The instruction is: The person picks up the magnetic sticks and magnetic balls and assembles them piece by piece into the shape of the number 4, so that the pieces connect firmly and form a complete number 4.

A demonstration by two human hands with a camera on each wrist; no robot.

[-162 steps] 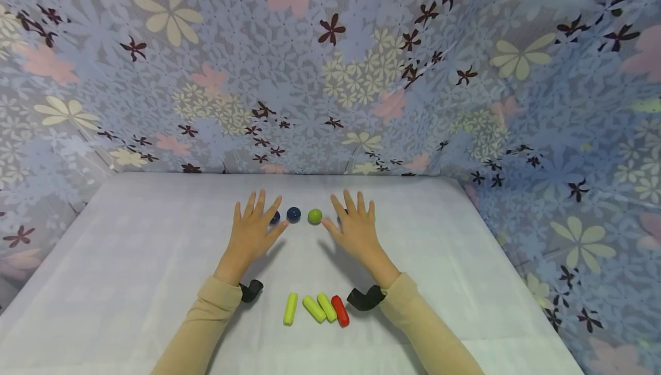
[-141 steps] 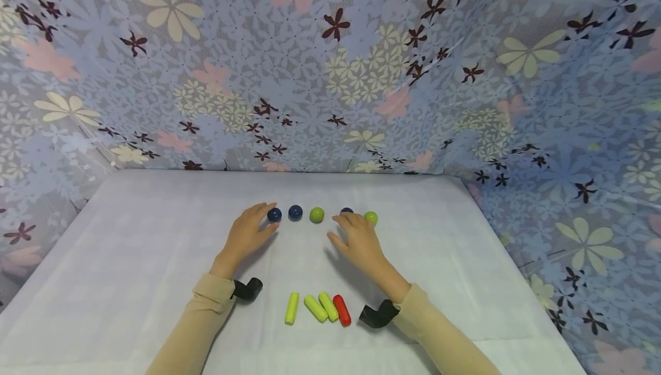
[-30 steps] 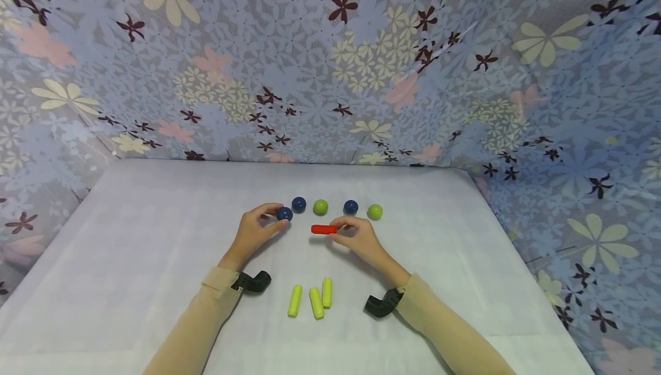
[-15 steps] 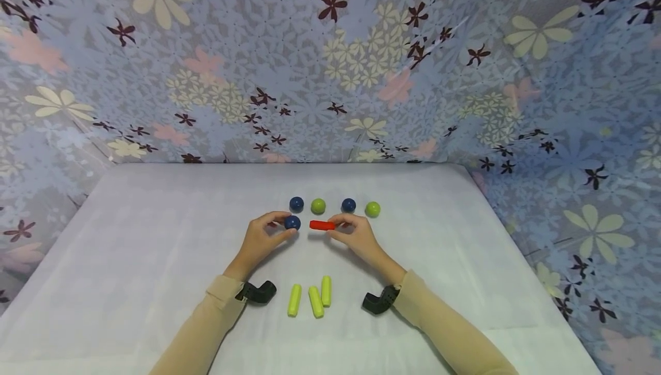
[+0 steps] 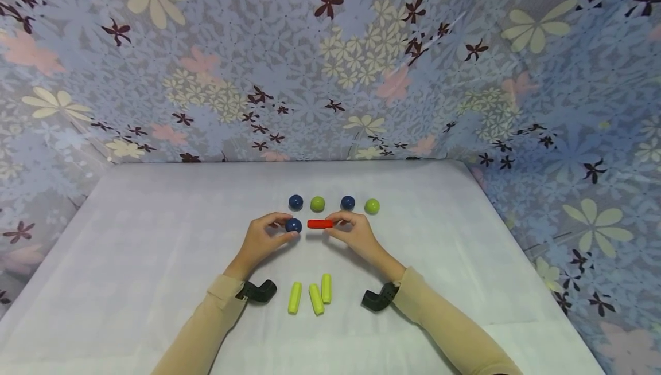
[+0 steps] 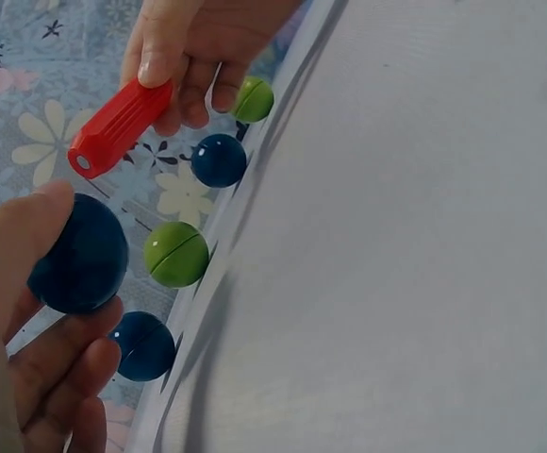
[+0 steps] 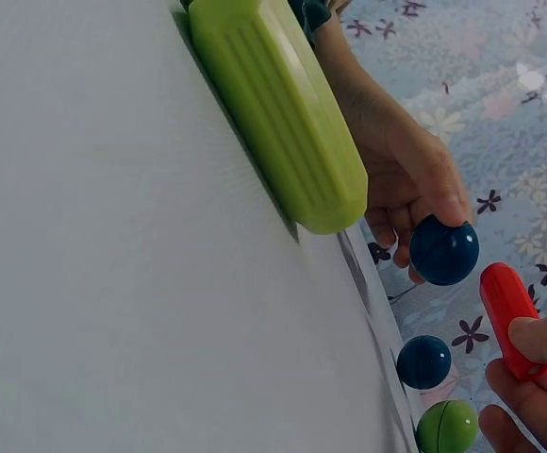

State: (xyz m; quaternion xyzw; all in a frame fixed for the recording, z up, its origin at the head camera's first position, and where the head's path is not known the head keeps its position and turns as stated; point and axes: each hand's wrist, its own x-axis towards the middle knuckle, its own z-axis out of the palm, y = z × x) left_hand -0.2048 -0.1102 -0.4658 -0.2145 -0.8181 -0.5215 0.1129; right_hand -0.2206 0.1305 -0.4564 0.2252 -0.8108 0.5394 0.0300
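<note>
Between the thumb and fingers of my left hand (image 5: pixel 264 238) is a dark blue ball (image 5: pixel 293 225), held just above the table. My right hand (image 5: pixel 360 237) pinches a short red rod (image 5: pixel 319 224) by one end. The rod lies level, its free end aimed at the ball with a small gap between them. In the left wrist view, the red rod (image 6: pixel 118 132) shows ridged sides and a pale round spot in its end face. Behind the hands sit another blue ball (image 5: pixel 296 202), a green ball (image 5: pixel 317 204), a blue ball (image 5: pixel 348 203) and a green ball (image 5: pixel 372 206) in a row.
Nearer my body lie a yellow-green rod (image 5: pixel 294 298) and two more beside each other, one of them a yellow-green rod (image 5: pixel 326 289). A white cloth covers the table (image 5: pixel 155 249). Flowered fabric (image 5: pixel 289 77) hangs along the back and right.
Both hands were spread over the balls at first. Since then the right hand has picked up the red rod, and the left has lifted the leftmost blue ball and brought it right, close to the rod.
</note>
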